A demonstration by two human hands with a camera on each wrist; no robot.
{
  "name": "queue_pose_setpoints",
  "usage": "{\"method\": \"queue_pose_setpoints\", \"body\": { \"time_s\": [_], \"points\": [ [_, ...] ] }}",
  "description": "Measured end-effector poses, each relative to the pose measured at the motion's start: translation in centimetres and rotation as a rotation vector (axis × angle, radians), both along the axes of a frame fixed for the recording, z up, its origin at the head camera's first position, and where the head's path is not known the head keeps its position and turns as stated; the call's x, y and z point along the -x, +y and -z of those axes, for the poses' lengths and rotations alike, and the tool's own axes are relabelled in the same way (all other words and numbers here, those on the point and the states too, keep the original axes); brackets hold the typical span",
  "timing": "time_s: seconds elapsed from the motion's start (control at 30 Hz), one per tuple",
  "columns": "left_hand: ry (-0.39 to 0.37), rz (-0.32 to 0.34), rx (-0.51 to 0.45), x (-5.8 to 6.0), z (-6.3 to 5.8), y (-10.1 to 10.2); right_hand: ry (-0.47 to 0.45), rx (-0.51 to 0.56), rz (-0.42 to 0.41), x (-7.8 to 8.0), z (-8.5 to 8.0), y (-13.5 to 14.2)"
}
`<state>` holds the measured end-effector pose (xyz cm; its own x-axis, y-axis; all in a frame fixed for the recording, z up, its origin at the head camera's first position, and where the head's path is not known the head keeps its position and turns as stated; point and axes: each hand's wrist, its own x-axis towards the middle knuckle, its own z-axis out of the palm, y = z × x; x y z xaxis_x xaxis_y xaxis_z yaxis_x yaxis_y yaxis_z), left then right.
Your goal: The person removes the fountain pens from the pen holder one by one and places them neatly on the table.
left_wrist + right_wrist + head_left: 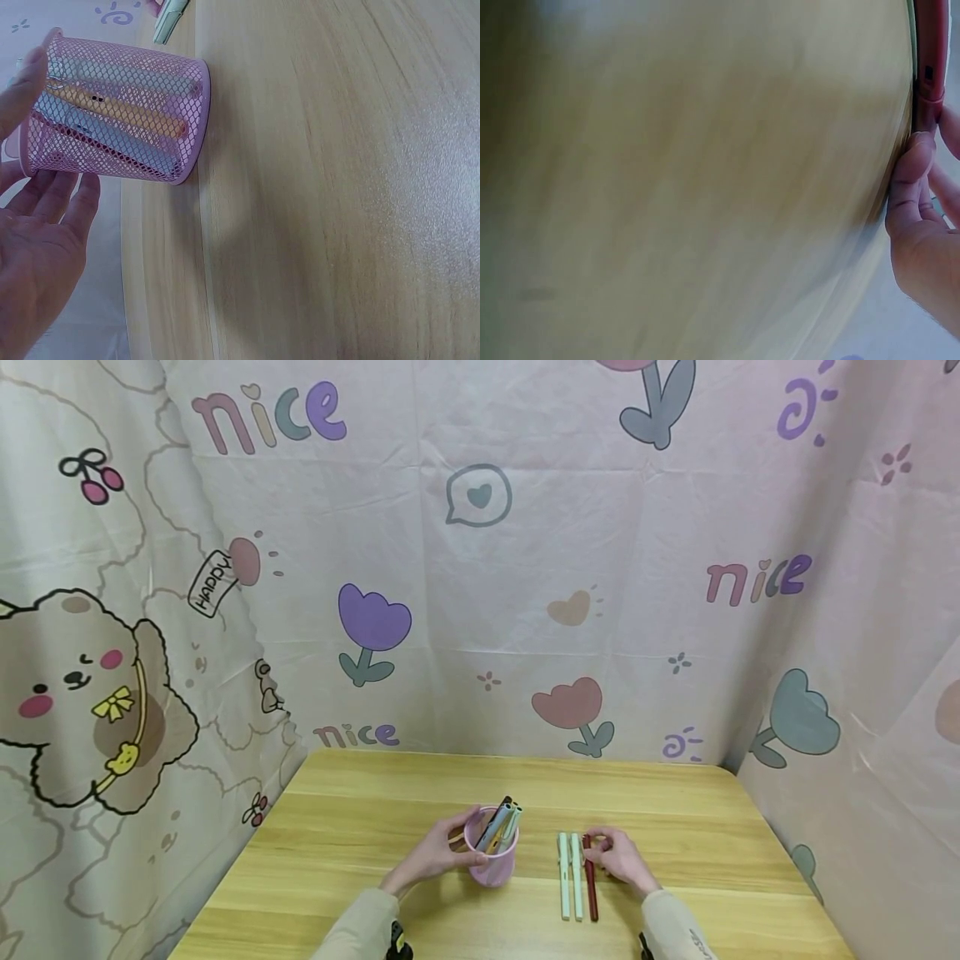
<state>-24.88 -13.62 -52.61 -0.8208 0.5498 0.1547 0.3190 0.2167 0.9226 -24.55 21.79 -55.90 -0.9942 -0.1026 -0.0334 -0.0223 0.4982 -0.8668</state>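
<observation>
A pink mesh pen cup (492,870) stands on the table with several pens (498,828) leaning in it. My left hand (438,849) grips it near the rim, thumb on one side and fingers on the other. Through the mesh in the left wrist view, an orange pen (120,107) shows among paler ones. To the cup's right, two pale green pens (565,877) lie side by side, with a dark red pen (592,889) alongside. My right hand (618,860) pinches the red pen near its far end; the right wrist view shows thumb and fingertips at that end.
The wood-grain table (360,810) spreads around both hands. Behind it and along the sides hangs a printed curtain (480,610) with flowers and lettering, close to the table's far edge.
</observation>
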Motion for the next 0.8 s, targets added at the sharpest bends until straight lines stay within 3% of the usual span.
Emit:
{"method": "queue_pose_setpoints", "body": {
  "time_s": [0.23, 0.47, 0.6, 0.7, 0.8],
  "points": [
    [0.008, -0.003, -0.001, 0.0, 0.0, 0.1, 0.026, -0.001, 0.001, 0.0, 0.2, -0.1],
    [0.026, -0.001, 0.031, 0.0, 0.0, 0.0, 0.058, -0.015, 0.099, -0.2, -0.3, -0.5],
    [0.048, -0.002, 0.049, 0.1, 0.1, 0.0, 0.119, -0.016, 0.148, -0.1, -1.5, -1.5],
    [0.039, -0.005, 0.054, 0.1, 0.2, -0.1, 0.176, 0.016, 0.125, 0.0, -2.7, -2.8],
    [0.017, -0.011, 0.04, 0.1, 0.4, -0.1, 0.216, 0.054, 0.042, 0.1, -4.1, -4.5]
  ]
}}
